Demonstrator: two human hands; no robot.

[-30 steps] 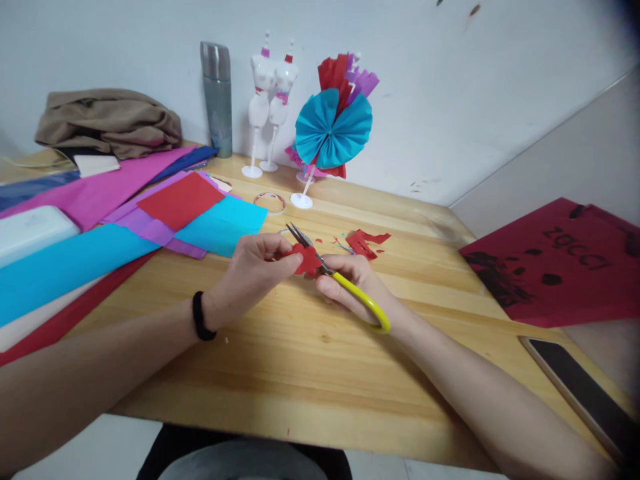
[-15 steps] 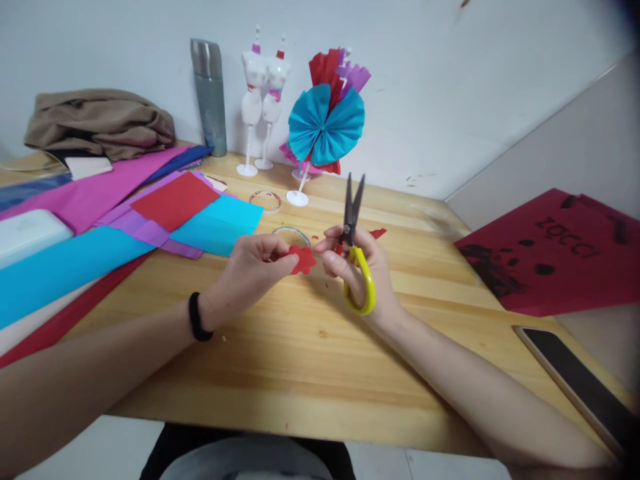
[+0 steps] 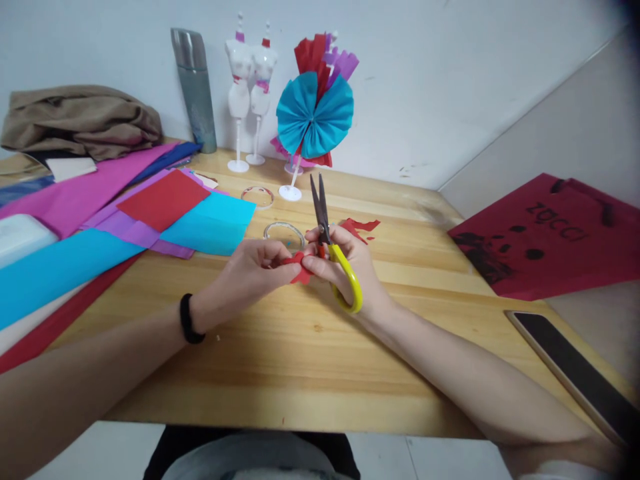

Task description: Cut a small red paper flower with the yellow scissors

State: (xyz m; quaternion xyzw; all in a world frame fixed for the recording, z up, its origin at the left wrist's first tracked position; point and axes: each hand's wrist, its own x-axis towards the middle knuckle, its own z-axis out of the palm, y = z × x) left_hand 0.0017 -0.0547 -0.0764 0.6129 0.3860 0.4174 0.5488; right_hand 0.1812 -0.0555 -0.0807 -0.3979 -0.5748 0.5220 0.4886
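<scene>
Near the middle of the table, my left hand (image 3: 255, 272) pinches a small red scalloped paper piece (image 3: 301, 272) between thumb and fingers. My right hand (image 3: 350, 267) has its thumb on the right side of that same piece. Yellow-handled scissors (image 3: 347, 280) hang on my right hand, their dark blades slightly apart and pointing up and away. Red paper scraps (image 3: 361, 230) lie on the table just beyond my right hand. A tape ring (image 3: 284, 225) rests behind my fingers.
Coloured paper sheets (image 3: 210, 223) spread over the left side. Dress-form stands (image 3: 239, 100), a blue paper fan (image 3: 315, 117) and a bottle (image 3: 196, 100) stand along the wall. A red bag (image 3: 560, 233) and a phone (image 3: 565, 367) are at the right.
My right hand has moved left with the scissors, and its thumb now meets the red piece. The view has shifted a little, showing more of the red scraps.
</scene>
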